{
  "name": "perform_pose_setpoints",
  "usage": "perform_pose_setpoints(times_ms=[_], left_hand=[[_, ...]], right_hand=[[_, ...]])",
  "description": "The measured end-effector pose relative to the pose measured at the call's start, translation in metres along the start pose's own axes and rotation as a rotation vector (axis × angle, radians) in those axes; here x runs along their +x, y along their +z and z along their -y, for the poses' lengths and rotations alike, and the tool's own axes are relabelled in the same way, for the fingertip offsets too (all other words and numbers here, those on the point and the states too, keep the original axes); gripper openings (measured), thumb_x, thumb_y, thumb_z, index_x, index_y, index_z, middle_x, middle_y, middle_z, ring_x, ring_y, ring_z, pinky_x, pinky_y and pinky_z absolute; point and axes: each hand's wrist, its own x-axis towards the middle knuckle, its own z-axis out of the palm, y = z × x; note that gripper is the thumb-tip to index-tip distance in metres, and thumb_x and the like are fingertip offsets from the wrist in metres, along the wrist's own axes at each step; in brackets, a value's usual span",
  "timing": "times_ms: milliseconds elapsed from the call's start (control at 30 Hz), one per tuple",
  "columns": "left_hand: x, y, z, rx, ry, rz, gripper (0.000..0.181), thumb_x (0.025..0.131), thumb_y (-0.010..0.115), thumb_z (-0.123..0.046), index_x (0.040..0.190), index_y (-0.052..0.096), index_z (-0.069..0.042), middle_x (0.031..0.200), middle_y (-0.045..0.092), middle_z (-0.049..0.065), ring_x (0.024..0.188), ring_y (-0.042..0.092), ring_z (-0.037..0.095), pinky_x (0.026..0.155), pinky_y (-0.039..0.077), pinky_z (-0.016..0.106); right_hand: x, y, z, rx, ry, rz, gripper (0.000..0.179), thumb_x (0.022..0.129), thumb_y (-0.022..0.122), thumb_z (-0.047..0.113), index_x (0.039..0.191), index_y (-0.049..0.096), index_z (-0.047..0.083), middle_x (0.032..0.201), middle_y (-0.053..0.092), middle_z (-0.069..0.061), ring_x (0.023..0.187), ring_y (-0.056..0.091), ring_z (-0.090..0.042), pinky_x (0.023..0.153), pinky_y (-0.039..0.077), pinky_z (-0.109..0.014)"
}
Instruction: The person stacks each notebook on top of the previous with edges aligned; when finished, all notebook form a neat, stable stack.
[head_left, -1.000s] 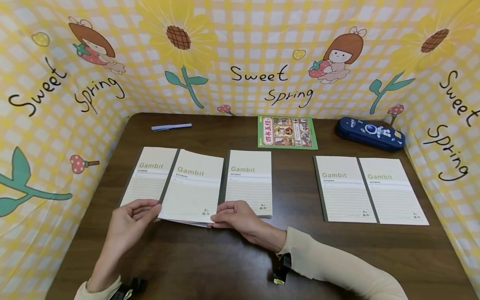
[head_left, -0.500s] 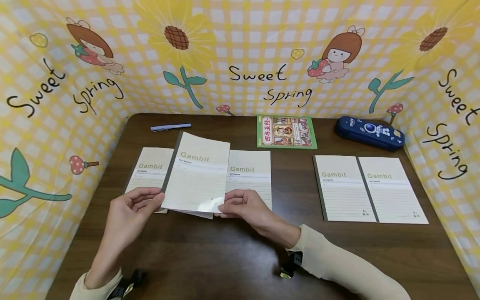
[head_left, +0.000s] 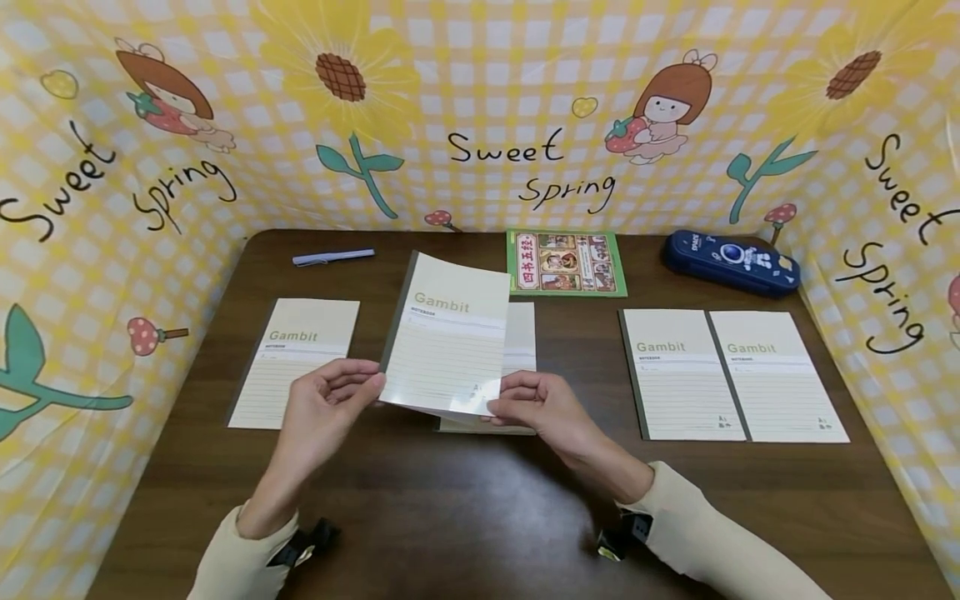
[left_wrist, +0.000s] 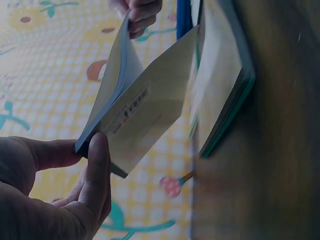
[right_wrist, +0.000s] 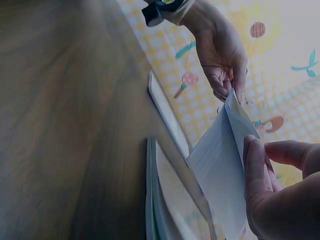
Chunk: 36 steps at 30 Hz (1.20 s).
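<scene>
A cream Gambit notebook (head_left: pixel 450 333) with a dark spine is held tilted above the table by both hands. My left hand (head_left: pixel 322 412) pinches the spine side near its lower corner. My right hand (head_left: pixel 551 417) pinches the lower right corner between thumb and fingers. In the left wrist view the back cover (left_wrist: pixel 160 85) hangs apart from the pages. Partly hidden beneath the held notebook lies another notebook (head_left: pixel 521 337), on a small stack in the right wrist view. A single notebook (head_left: pixel 311 329) lies to the left.
Two more notebooks (head_left: pixel 780 375) lie side by side at the right. Along the back are a light purple pen (head_left: pixel 333 257), a green-edged picture book (head_left: pixel 566 264) and a dark blue pencil case (head_left: pixel 731 263). A checked cloth (head_left: pixel 480 100) surrounds the brown table (head_left: pixel 465 525).
Both hands have lifted the notebook off the table and carried it right, from beside the left notebook to over the middle one. The head view has shifted slightly.
</scene>
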Motion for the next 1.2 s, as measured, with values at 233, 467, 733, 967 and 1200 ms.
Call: perform_pose_setpoints(times_ms=[233,467,733,967,1200], left_hand=[[0.007,0.030,0.018,-0.119,-0.074,0.090,0.028,0.096,0.075,-0.009,0.116,0.068,0.009,0.099,0.075,0.008,0.084,0.074,0.005,0.078,0.063,0.025],[0.008,0.047,0.028,-0.211,-0.155,0.150,0.031,0.097,0.073,-0.006,0.120,0.064,0.013,0.099,0.074,0.010,0.084,0.074,0.007,0.080,0.065,0.031],[0.010,0.057,0.039,-0.179,-0.210,0.194,0.030,0.095,0.075,-0.005,0.119,0.066,0.012,0.101,0.075,0.016,0.081,0.076,0.009,0.080,0.065,0.033],[0.012,0.060,0.046,-0.060,-0.187,0.227,0.029,0.094,0.077,-0.010,0.115,0.070,0.008,0.102,0.078,0.022,0.075,0.077,0.013,0.072,0.065,0.030],[0.014,0.059,0.052,0.070,-0.157,0.259,0.026,0.093,0.079,-0.014,0.111,0.075,0.003,0.097,0.080,0.018,0.075,0.077,0.016,0.068,0.063,0.027]], right_hand=[[-0.009,-0.027,-0.011,-0.063,0.008,-0.030,0.033,0.094,0.072,-0.001,0.121,0.059,-0.014,0.100,0.078,-0.007,0.084,0.077,-0.011,0.087,0.064,-0.035],[-0.012,-0.041,-0.026,-0.039,0.011,-0.046,0.036,0.094,0.070,-0.004,0.124,0.057,-0.018,0.095,0.077,-0.003,0.084,0.077,-0.012,0.084,0.064,-0.030],[-0.013,-0.052,-0.037,-0.071,0.027,-0.050,0.036,0.094,0.070,-0.002,0.123,0.057,-0.019,0.100,0.079,-0.012,0.084,0.077,-0.012,0.083,0.064,-0.029],[-0.012,-0.059,-0.040,-0.134,0.043,-0.074,0.030,0.095,0.072,0.002,0.117,0.061,-0.016,0.092,0.079,-0.010,0.080,0.076,-0.012,0.076,0.064,-0.025],[-0.011,-0.063,-0.047,-0.184,0.025,-0.110,0.036,0.095,0.073,0.003,0.122,0.060,-0.016,0.092,0.078,-0.014,0.077,0.075,-0.012,0.072,0.064,-0.027]])
